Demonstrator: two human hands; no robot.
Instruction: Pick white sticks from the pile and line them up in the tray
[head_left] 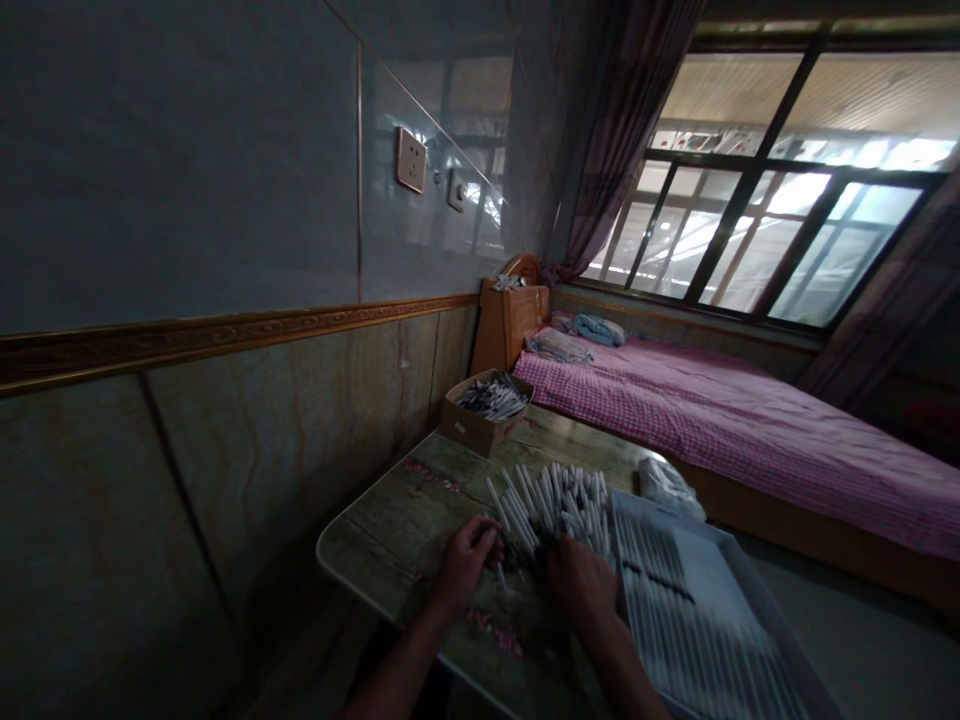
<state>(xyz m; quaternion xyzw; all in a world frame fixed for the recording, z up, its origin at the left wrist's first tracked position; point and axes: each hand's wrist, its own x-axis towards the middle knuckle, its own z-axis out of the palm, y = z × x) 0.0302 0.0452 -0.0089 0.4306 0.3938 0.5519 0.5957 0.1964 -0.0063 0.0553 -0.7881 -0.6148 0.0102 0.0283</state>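
A pile of white pens (551, 500) with dark ends lies on the table in front of me. At its left edge my left hand (469, 555) is closed in a pinch, and a thin white pen (502, 578) with a dark end shows below the fingertips. My right hand (581, 578) reaches into the near side of the pile with curled fingers; the back of the hand hides what they grip. Just right of that hand is a shallow clear tray (776, 610) holding rows of white pens (697, 640) laid side by side.
A cardboard box (471, 428) full of pen-like pieces stands at the table's far left corner. Behind the tray lies a clear plastic bag (669, 487). The table (397, 530) runs along a tiled wall, and a bed (720, 430) with a pink checked cover adjoins its far side.
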